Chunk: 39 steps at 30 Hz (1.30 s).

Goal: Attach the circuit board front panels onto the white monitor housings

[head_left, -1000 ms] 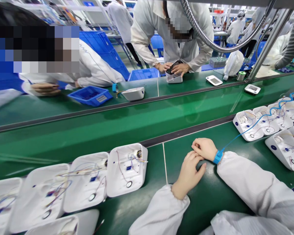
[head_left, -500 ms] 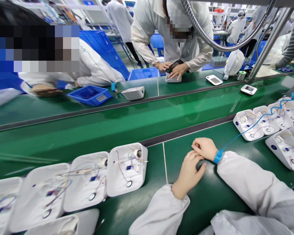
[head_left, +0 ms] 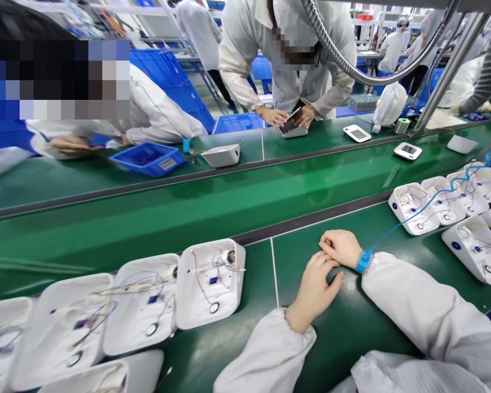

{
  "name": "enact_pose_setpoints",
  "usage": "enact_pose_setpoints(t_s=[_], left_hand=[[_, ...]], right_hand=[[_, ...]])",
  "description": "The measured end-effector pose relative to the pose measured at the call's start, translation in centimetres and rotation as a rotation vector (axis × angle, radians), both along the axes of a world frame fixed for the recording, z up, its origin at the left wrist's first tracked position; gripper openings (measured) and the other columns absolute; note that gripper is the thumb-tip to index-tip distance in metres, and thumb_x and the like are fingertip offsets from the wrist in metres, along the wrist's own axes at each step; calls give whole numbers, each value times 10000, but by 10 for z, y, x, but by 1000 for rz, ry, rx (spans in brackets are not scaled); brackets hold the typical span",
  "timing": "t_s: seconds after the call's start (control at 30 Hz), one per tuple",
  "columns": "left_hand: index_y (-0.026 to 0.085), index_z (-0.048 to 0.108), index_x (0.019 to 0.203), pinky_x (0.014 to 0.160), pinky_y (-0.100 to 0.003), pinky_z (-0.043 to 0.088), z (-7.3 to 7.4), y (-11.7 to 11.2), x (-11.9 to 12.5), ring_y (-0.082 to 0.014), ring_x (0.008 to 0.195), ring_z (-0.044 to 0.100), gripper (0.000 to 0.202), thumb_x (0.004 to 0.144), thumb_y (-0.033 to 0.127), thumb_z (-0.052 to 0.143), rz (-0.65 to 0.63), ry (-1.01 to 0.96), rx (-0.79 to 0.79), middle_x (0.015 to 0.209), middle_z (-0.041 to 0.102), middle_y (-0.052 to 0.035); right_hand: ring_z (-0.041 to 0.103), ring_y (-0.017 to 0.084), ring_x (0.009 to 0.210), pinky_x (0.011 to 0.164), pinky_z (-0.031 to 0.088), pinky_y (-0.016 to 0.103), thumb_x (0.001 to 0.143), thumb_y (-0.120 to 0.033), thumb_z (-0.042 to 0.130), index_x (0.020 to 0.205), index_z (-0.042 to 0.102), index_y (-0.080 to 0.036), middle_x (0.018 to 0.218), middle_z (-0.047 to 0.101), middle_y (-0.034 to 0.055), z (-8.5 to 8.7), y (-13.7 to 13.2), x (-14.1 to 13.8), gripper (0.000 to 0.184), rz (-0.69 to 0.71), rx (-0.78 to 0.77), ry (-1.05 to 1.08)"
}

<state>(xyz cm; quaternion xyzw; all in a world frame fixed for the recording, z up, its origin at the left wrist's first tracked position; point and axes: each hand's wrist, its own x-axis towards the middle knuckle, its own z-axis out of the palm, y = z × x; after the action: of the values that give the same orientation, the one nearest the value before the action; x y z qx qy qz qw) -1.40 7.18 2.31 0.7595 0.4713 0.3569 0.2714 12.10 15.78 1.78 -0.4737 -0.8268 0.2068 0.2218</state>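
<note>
My left hand [head_left: 317, 288] rests on the green worktop [head_left: 253, 349], fingers stretched forward and thumb apart, with no object in it. Its fingertips touch my right hand [head_left: 341, 248], which lies just beyond with fingers loosely curled; nothing shows in it. A blue wrist strap [head_left: 364, 261] with a blue cord is around my right wrist. Nearest on the left is a white plastic housing [head_left: 184, 295] holding wires, a small blue connector and a round part. More such open housings stand to its left, and another group of housings [head_left: 413, 210] is at the right.
A green conveyor belt [head_left: 213, 202] runs beyond my worktop, carrying a white device with a screen [head_left: 408, 152] and a white housing [head_left: 462, 144]. Across it, a co-worker [head_left: 245, 54] handles a dark-faced panel over a housing. Another co-worker sits beside a blue bin [head_left: 147, 160].
My hands stay put. The screen device on the belt has shifted left, and a white housing has appeared behind it. The co-worker opposite has changed grip and tilted the panel.
</note>
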Motion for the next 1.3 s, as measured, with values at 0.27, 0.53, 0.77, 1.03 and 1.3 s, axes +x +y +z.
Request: enact_pose_setpoints(t_s=[0.27,0.53,0.77,1.03,1.3], left_hand=[[226,691,962,971,-496,508,1,0,0,-277,1081,617,117,867,219,623,-1,-3,19,1026,719,-76],[220,688,957,968,-505,509,1,1,0,-283,1072,618,111,872,213,617,-5,5,11,1027,720,-80],[220,684,988,989,-528,516,-6,3,-2,-296,1114,625,127,884,234,612,5,25,64,1027,729,-79],[222,692,997,960,-545,542,-22,9,-8,-305,1101,645,178,925,334,575,9,70,144,1022,743,-88],[221,722,1007,979,-549,530,-27,14,-14,-322,1125,641,284,925,438,558,2,111,89,1052,748,-93]], right_hand=[[580,127,690,684,378,255,903,-244,647,810,669,-213,722,666,-26,-2,0,1,100,3,-1,-4],[572,126,674,666,382,253,895,-234,645,784,663,-210,709,660,-22,-2,0,0,115,5,2,26],[622,152,794,789,465,270,955,-236,549,917,666,-198,829,689,21,10,-3,23,128,-48,93,45],[337,422,1406,1088,325,594,879,-230,624,1336,570,-167,1481,467,194,29,-19,106,464,-655,280,-381],[508,360,1321,1026,476,488,883,-287,651,1424,491,-171,1563,350,219,50,-40,94,575,-496,-20,-412]])
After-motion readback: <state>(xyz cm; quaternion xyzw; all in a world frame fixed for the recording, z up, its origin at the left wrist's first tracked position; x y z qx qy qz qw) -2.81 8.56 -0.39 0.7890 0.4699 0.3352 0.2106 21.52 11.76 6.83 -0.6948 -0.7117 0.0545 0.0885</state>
